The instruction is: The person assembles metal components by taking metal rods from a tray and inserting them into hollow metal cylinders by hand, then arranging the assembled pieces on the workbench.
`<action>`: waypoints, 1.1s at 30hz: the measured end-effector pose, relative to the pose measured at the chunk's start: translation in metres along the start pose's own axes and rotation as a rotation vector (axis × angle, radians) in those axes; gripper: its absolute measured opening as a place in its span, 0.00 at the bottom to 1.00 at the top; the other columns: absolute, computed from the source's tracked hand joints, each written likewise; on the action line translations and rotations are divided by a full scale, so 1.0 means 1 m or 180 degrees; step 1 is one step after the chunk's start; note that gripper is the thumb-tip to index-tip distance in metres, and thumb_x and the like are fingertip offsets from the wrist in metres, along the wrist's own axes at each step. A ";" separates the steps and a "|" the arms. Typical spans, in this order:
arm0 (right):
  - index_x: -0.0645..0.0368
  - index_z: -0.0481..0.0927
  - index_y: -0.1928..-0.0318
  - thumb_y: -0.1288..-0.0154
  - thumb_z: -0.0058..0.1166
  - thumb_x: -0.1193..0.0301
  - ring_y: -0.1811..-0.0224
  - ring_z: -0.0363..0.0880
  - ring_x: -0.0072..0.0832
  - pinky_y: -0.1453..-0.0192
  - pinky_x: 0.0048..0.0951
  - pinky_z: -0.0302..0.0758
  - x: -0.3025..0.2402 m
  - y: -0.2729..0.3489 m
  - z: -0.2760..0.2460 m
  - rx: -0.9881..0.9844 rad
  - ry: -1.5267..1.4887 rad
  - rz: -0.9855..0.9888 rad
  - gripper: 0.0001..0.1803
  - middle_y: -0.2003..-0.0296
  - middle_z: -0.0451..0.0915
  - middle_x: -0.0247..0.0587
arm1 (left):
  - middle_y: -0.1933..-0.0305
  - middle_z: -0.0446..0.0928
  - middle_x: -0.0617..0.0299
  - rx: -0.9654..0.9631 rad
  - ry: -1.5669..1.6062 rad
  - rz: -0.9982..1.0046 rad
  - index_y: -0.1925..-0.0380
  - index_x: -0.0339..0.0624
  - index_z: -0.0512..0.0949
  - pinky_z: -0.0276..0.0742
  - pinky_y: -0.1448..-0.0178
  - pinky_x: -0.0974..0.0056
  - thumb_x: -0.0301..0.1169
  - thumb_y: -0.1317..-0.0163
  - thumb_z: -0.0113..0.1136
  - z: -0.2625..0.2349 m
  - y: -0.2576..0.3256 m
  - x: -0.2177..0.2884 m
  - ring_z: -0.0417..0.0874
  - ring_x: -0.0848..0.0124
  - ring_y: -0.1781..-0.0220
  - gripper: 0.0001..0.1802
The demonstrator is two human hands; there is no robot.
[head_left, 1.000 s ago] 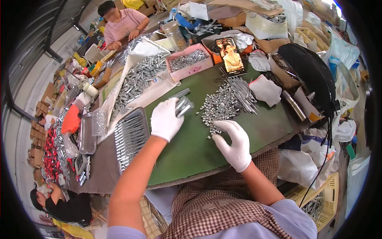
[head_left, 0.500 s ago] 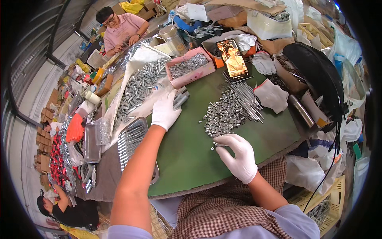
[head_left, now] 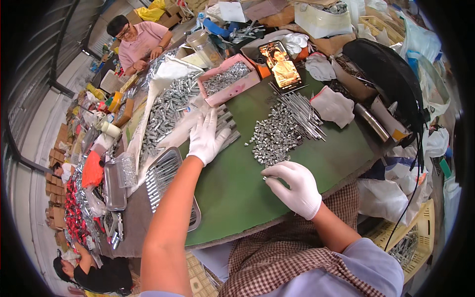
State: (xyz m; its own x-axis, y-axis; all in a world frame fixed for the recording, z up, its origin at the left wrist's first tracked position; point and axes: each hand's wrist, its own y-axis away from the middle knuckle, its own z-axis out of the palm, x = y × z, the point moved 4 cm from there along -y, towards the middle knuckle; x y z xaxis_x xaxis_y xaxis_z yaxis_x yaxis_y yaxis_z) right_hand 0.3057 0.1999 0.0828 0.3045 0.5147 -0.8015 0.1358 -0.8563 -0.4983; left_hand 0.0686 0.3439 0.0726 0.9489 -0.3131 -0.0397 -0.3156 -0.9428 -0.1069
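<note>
resting gloved left hand (head_left: pixel 207 137) flat, fingers spread, on grey metal strips (head_left: pixel 226 129); pinching a small piece with right hand (head_left: pixel 293 188) at near edge of metal sleeve pile (head_left: pixel 275 134), hands well apart.

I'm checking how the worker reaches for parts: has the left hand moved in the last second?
Yes. The left hand has gone up the green mat, away from the body, toward the pink box and white sack of metal pieces.
</note>
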 end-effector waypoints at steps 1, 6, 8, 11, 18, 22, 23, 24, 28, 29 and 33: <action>0.57 0.80 0.65 0.46 0.59 0.74 0.66 0.79 0.40 0.59 0.36 0.75 0.000 0.000 0.000 -0.0028 0.0024 -0.0006 0.07 0.69 0.81 0.42 | 0.28 0.55 0.48 0.0036 0.0063 -0.0052 0.32 0.37 0.54 0.51 0.28 0.49 0.57 0.37 0.45 0.003 -0.004 0.003 0.49 0.49 0.25 0.43; 0.57 0.80 0.65 0.45 0.58 0.74 0.67 0.79 0.40 0.60 0.37 0.75 -0.001 0.000 0.000 0.0018 0.0122 -0.0036 0.06 0.70 0.80 0.42 | 0.35 0.65 0.49 0.0412 -0.0178 0.0008 0.37 0.38 0.65 0.57 0.32 0.51 0.58 0.38 0.45 0.000 -0.016 0.013 0.60 0.51 0.30 0.40; 0.57 0.80 0.65 0.45 0.58 0.74 0.67 0.79 0.40 0.60 0.37 0.75 -0.001 0.001 0.003 -0.0018 0.0116 -0.0057 0.06 0.70 0.80 0.42 | 0.40 0.68 0.48 0.0494 0.0064 -0.0343 0.41 0.40 0.69 0.60 0.34 0.50 0.59 0.39 0.47 -0.006 -0.026 0.026 0.64 0.51 0.34 0.37; 0.57 0.80 0.65 0.45 0.58 0.73 0.68 0.79 0.40 0.60 0.37 0.75 -0.002 0.000 0.004 -0.0059 0.0155 -0.0048 0.06 0.71 0.80 0.42 | 0.54 0.74 0.51 0.1043 0.0270 -0.0854 0.55 0.45 0.78 0.66 0.42 0.50 0.58 0.42 0.52 -0.009 -0.040 0.031 0.72 0.53 0.45 0.29; 0.58 0.80 0.66 0.44 0.58 0.73 0.68 0.79 0.40 0.61 0.37 0.75 -0.001 -0.001 0.002 -0.0042 0.0233 -0.0056 0.05 0.71 0.80 0.42 | 0.58 0.76 0.55 0.0644 0.0318 -0.1707 0.66 0.52 0.79 0.68 0.45 0.51 0.48 0.46 0.57 -0.005 -0.050 0.021 0.75 0.55 0.50 0.15; 0.57 0.80 0.65 0.44 0.57 0.73 0.67 0.79 0.41 0.60 0.37 0.75 0.000 0.000 0.005 -0.0083 0.0251 -0.0016 0.05 0.71 0.80 0.42 | 0.55 0.77 0.52 0.0557 0.0245 -0.1775 0.62 0.51 0.79 0.67 0.42 0.51 0.50 0.42 0.52 -0.003 -0.049 0.017 0.75 0.54 0.47 0.19; 0.57 0.80 0.65 0.44 0.57 0.73 0.67 0.79 0.41 0.60 0.37 0.75 0.000 0.000 0.007 -0.0123 0.0217 -0.0027 0.05 0.71 0.80 0.42 | 0.55 0.77 0.52 0.0550 0.0228 -0.1826 0.62 0.51 0.79 0.67 0.42 0.51 0.50 0.42 0.52 0.001 -0.050 0.002 0.75 0.54 0.47 0.19; 0.57 0.80 0.65 0.44 0.57 0.73 0.67 0.79 0.41 0.60 0.37 0.75 -0.002 -0.001 0.009 -0.0098 0.0178 -0.0074 0.05 0.71 0.80 0.42 | 0.52 0.76 0.51 0.0522 0.0680 -0.1596 0.59 0.49 0.79 0.66 0.40 0.51 0.51 0.39 0.48 0.008 -0.053 -0.019 0.74 0.53 0.44 0.21; 0.57 0.80 0.66 0.44 0.57 0.72 0.67 0.79 0.40 0.60 0.37 0.75 0.001 0.002 0.003 -0.0005 0.0230 -0.0037 0.05 0.70 0.81 0.42 | 0.40 0.71 0.45 0.0207 0.1393 -0.0897 0.46 0.40 0.74 0.60 0.33 0.51 0.53 0.32 0.36 0.007 -0.046 -0.006 0.66 0.49 0.34 0.31; 0.57 0.80 0.66 0.44 0.57 0.72 0.67 0.79 0.40 0.60 0.37 0.75 -0.003 0.001 0.006 -0.0031 0.0252 -0.0089 0.05 0.70 0.80 0.42 | 0.38 0.68 0.43 0.0227 0.1135 -0.0628 0.43 0.39 0.72 0.59 0.31 0.51 0.53 0.32 0.35 0.009 -0.039 -0.010 0.63 0.47 0.32 0.32; 0.57 0.80 0.67 0.43 0.57 0.72 0.67 0.79 0.41 0.60 0.37 0.75 0.005 0.003 0.002 0.0050 0.0351 -0.0074 0.04 0.71 0.80 0.42 | 0.27 0.51 0.41 0.0142 -0.0124 -0.0795 0.32 0.44 0.59 0.46 0.25 0.52 0.62 0.39 0.41 0.010 -0.021 0.039 0.49 0.47 0.25 0.43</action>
State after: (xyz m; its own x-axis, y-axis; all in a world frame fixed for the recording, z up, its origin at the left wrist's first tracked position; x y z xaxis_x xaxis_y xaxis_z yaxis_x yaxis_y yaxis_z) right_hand 0.3056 0.2006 0.0765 0.4035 0.5259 -0.7488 0.1294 -0.8429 -0.5222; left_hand 0.1124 0.3527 0.0632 0.9968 -0.0658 -0.0447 -0.0722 -0.9842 -0.1618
